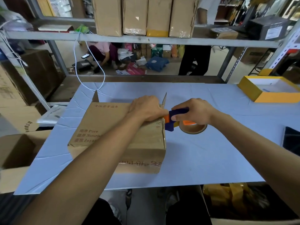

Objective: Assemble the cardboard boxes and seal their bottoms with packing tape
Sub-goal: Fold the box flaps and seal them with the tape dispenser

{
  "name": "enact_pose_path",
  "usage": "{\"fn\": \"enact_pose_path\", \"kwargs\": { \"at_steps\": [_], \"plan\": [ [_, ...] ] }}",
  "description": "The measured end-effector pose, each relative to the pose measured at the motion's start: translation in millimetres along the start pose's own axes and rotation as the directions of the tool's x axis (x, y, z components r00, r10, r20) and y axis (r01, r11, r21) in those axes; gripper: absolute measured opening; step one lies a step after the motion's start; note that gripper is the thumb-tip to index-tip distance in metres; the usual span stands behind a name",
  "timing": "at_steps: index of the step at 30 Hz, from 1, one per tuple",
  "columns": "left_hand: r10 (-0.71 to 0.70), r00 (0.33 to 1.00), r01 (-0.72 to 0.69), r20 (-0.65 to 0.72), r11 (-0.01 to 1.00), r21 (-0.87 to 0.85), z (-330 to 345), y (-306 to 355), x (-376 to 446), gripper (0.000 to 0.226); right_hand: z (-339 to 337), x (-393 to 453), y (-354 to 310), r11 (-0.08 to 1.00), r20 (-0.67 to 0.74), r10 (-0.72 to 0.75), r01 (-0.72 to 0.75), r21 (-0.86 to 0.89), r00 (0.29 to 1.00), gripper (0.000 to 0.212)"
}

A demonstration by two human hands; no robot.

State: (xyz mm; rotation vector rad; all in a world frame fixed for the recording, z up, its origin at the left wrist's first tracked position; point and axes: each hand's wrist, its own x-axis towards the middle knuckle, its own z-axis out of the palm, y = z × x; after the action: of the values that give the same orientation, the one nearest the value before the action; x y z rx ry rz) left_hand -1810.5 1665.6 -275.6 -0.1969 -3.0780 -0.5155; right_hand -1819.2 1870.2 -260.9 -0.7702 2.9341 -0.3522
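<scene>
Head view: left hand (146, 108) flat, pressing box (120, 137); right hand (193, 112) clamped on tape dispenser (176, 118) at right edge; sealing underway, unfinished.

Hands (146, 108) on box (116, 137) and tape dispenser (177, 120)

Cardboard box (116, 137) on table (203, 159); tape dispenser (178, 122) touching its right edge; tray (253, 93) far right.
</scene>
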Motion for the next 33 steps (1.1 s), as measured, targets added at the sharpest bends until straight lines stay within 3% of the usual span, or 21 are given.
{"fn": "enact_pose_path", "kwargs": {
  "at_steps": [5, 8, 10, 12, 14, 16, 18, 20, 24, 29, 33],
  "plan": [
    [-0.005, 1.000, 0.005, -0.004, 1.000, 0.009, 0, 2, 0, 0.043, -8, -6, -10, 0.965, -0.075, -0.111, 0.090, -0.245, 0.991, 0.042],
    [0.003, 1.000, -0.003, -0.007, 1.000, 0.018, 1, 3, -1, 0.042, -8, -8, -13, 0.953, -0.094, -0.116, 0.084, -0.291, 0.989, 0.040],
    [0.003, 1.000, -0.003, -0.006, 1.000, 0.011, -1, 2, -1, 0.043, -5, -6, -13, 0.974, -0.088, -0.063, 0.042, -0.223, 0.994, 0.039],
    [0.007, 1.000, -0.007, -0.006, 1.000, 0.010, -2, 3, -3, 0.040, -4, -4, -9, 0.998, -0.046, 0.027, -0.029, -0.047, 0.999, 0.039],
    [0.008, 1.000, -0.008, -0.004, 1.000, 0.010, -4, 3, -4, 0.038, -2, -5, -5, 1.000, -0.026, 0.005, -0.006, -0.009, 1.000, 0.038],
    [0.000, 1.000, 0.000, -0.004, 1.000, 0.014, -4, 3, -4, 0.040, -3, -3, -10, 0.991, -0.037, -0.062, 0.057, -0.122, 0.997, 0.038],
    [-0.005, 1.000, 0.005, -0.007, 1.000, 0.017, -4, 2, -3, 0.039, -3, -1, -17, 0.927, -0.027, -0.179, 0.159, -0.340, 0.984, 0.041],
    [-0.006, 1.000, 0.007, -0.016, 1.000, 0.018, -2, 2, 0, 0.038, 0, 1, -19, 0.902, -0.027, -0.191, 0.165, -0.399, 0.981, 0.043],
    [-0.011, 1.000, 0.011, 0.006, 1.000, 0.005, 1, -2, 2, 0.039, 12, -9, -9, 0.980, -0.056, -0.044, 0.032, -0.198, 0.997, 0.040],
    [-0.014, 1.000, 0.014, 0.012, 1.000, -0.009, 0, -2, 0, 0.039, 31, -27, 19, 0.992, -0.180, 0.126, -0.129, -0.001, 0.975, 0.044],
    [-0.006, 1.000, 0.006, 0.000, 1.000, -0.016, 2, -4, 2, 0.040, 49, -40, 39, 0.991, -0.261, 0.132, -0.117, 0.071, 0.956, 0.047]
  ]
}}
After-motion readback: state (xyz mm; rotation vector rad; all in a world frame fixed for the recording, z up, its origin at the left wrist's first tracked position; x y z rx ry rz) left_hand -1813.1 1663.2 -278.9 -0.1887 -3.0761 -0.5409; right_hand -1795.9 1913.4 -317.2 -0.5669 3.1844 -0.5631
